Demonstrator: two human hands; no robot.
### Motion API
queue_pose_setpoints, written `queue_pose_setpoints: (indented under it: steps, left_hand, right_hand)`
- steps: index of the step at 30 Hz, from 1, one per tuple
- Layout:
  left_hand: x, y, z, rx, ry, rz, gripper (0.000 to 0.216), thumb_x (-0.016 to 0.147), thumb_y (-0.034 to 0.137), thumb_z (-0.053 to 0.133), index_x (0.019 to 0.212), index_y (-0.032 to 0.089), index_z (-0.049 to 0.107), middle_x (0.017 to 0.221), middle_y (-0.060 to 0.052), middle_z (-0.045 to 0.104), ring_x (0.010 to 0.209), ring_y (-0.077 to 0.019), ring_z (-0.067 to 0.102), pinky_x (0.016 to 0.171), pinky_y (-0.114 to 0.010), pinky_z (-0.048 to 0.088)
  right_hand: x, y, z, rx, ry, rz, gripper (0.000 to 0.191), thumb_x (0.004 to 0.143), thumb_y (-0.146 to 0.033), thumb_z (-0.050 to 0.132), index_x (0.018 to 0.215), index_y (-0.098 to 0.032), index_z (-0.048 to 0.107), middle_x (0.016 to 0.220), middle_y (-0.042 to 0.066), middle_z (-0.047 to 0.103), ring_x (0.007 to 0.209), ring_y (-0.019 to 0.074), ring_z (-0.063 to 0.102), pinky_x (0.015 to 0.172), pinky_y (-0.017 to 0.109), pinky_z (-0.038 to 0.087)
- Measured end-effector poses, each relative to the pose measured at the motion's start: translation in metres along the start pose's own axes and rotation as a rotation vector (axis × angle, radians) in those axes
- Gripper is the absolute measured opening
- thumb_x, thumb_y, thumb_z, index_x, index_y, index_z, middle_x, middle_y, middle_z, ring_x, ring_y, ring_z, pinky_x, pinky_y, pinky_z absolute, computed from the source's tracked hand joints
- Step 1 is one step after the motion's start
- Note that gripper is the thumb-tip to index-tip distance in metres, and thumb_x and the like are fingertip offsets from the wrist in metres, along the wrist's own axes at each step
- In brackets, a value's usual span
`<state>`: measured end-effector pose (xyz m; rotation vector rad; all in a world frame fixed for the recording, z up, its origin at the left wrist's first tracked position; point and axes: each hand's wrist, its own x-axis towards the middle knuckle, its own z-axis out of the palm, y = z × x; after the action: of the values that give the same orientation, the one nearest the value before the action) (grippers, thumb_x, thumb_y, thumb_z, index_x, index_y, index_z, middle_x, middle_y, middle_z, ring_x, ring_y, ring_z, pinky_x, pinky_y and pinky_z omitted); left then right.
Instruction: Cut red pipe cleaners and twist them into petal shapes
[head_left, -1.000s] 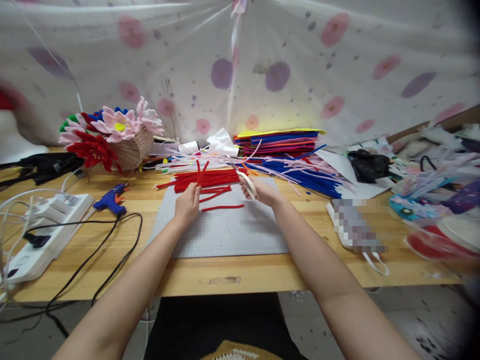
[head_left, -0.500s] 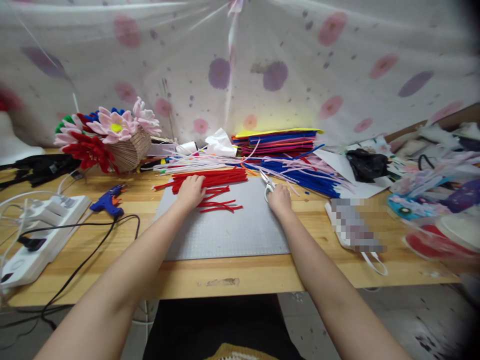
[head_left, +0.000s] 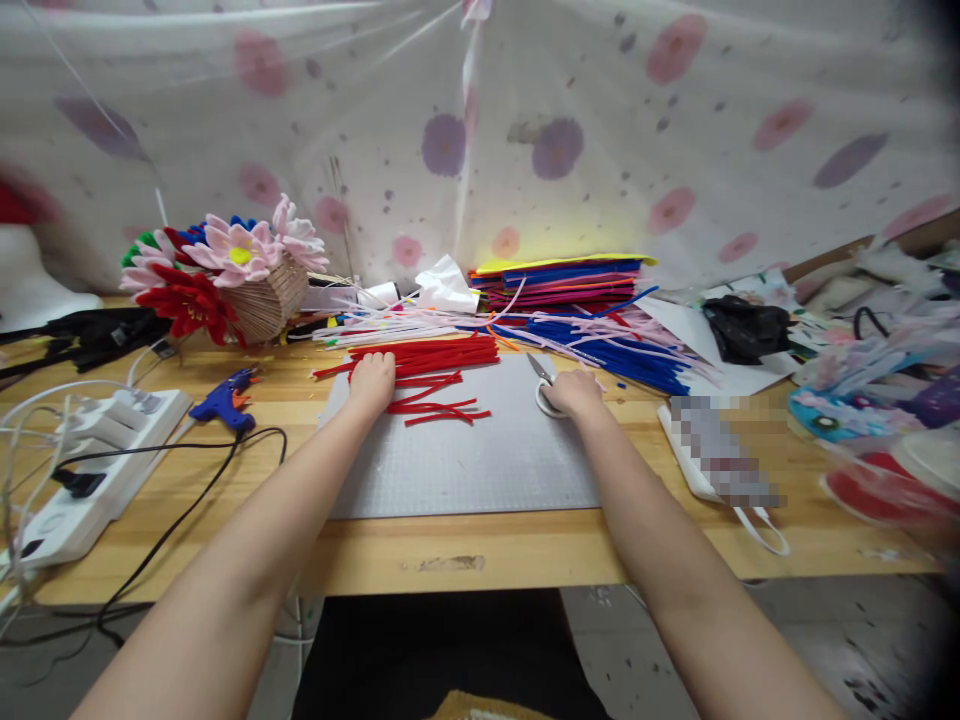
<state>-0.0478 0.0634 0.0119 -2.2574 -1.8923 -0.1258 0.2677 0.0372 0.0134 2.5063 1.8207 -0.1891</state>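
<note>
My left hand (head_left: 373, 380) is at the left end of a bundle of red pipe cleaners (head_left: 442, 353), its fingers closed around some of them. Several loose red pipe cleaners (head_left: 442, 407) are spread just right of that hand, on a grey cutting mat (head_left: 465, 470). At the mat's right edge, my right hand (head_left: 577, 392) grips a pair of scissors (head_left: 546, 385) with white handles. The blades point away from me to the upper left and look closed. Part of the handles is hidden by the hand.
Blue pipe cleaners (head_left: 630, 355) and pink ones lie behind the mat. Left are a blue glue gun (head_left: 225, 400), a white power strip (head_left: 105, 480) with cables, and a basket (head_left: 270, 300) of pipe-cleaner flowers. A white corded item (head_left: 686, 465), partly blurred, lies right.
My left hand has slid left along the red bundle. My right hand has shifted slightly right with the scissors, whose blades now look closed. The whole view has moved a little.
</note>
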Motion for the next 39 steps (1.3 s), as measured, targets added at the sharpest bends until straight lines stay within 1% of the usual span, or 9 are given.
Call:
queue_pose_setpoints:
  steps: [2,5,9,13,20,25,31,35,39]
  left_hand:
    - [-0.003,-0.001,-0.002,0.027,-0.033,-0.003,0.032,0.080,0.007,0.028,0.099,0.010,0.054,0.100,-0.018,0.055,0.097,-0.0256,0.048,0.078,-0.034,0.036]
    - [-0.005,0.000,-0.003,0.057,-0.054,-0.053,0.033,0.081,0.007,0.027,0.099,0.008,0.053,0.101,-0.019,0.054,0.098,-0.0276,0.047,0.075,-0.034,0.037]
    - [-0.006,0.000,-0.002,0.064,0.024,-0.028,0.032,0.082,0.008,0.026,0.099,0.008,0.052,0.100,-0.018,0.054,0.096,-0.0270,0.048,0.076,-0.035,0.037]
    - [-0.006,-0.009,-0.004,0.030,0.169,0.012,0.029,0.081,0.009,0.027,0.099,0.009,0.050,0.101,-0.017,0.054,0.096,-0.0263,0.048,0.077,-0.035,0.035]
    - [-0.005,-0.019,-0.011,-0.051,0.275,0.135,0.025,0.085,0.016,0.028,0.096,0.014,0.051,0.091,-0.012,0.058,0.089,-0.0227,0.053,0.076,-0.031,0.037]
    - [-0.008,-0.021,-0.016,-0.114,0.266,0.104,0.031,0.088,0.033,0.030,0.104,0.015,0.049,0.092,-0.011,0.061,0.083,-0.0215,0.058,0.069,-0.030,0.039]
    - [-0.011,-0.035,-0.015,-0.267,0.285,0.080,0.032,0.088,0.031,0.027,0.095,0.016,0.053,0.095,-0.013,0.060,0.089,-0.0217,0.056,0.074,-0.031,0.040]
    - [-0.012,-0.017,-0.015,-0.748,0.240,-0.122,0.027,0.087,0.031,0.030,0.086,0.017,0.052,0.083,-0.008,0.061,0.076,-0.0174,0.058,0.068,-0.030,0.044]
    - [-0.020,0.019,-0.022,-1.518,-0.027,-0.257,0.017,0.085,0.023,0.034,0.076,0.015,0.047,0.074,-0.004,0.060,0.068,-0.0123,0.059,0.064,-0.027,0.049]
  right_hand:
    - [-0.001,-0.004,-0.012,0.016,-0.004,0.000,0.046,0.076,-0.042,0.049,0.101,-0.004,0.060,0.108,0.025,0.056,0.106,0.0327,0.049,0.083,0.040,0.038]
    - [-0.009,-0.023,-0.025,0.073,0.159,-0.070,0.046,0.076,-0.040,0.050,0.108,-0.007,0.054,0.107,0.021,0.057,0.103,0.0297,0.052,0.081,0.038,0.040]
    - [-0.019,-0.061,-0.018,0.122,0.342,-0.419,0.038,0.080,-0.033,0.048,0.112,-0.013,0.051,0.111,0.014,0.053,0.106,0.0245,0.049,0.085,0.034,0.040]
    - [-0.016,-0.089,0.004,0.121,0.284,-0.675,0.055,0.079,-0.029,0.050,0.130,-0.015,0.034,0.125,0.014,0.041,0.108,0.0222,0.047,0.081,0.030,0.042]
    - [0.005,-0.101,-0.001,0.124,0.326,-0.578,0.029,0.085,-0.025,0.040,0.108,-0.018,0.056,0.110,0.011,0.052,0.099,0.0206,0.049,0.074,0.028,0.041]
    - [0.017,-0.091,-0.021,0.164,0.436,-0.561,0.030,0.087,-0.026,0.036,0.103,-0.019,0.061,0.103,0.010,0.055,0.096,0.0210,0.047,0.072,0.029,0.038]
    - [0.014,-0.082,-0.037,0.333,0.590,-0.499,0.028,0.082,-0.026,0.044,0.092,-0.017,0.067,0.097,0.011,0.053,0.090,0.0215,0.047,0.072,0.030,0.038]
    - [-0.002,-0.099,-0.044,0.725,0.404,-0.471,0.025,0.077,-0.028,0.048,0.083,-0.014,0.069,0.076,0.007,0.057,0.073,0.0176,0.051,0.064,0.028,0.038]
    - [-0.019,-0.121,-0.043,1.270,-0.156,-0.463,0.026,0.076,-0.033,0.050,0.082,-0.012,0.065,0.049,-0.002,0.046,0.043,0.0079,0.037,0.045,0.022,0.031]
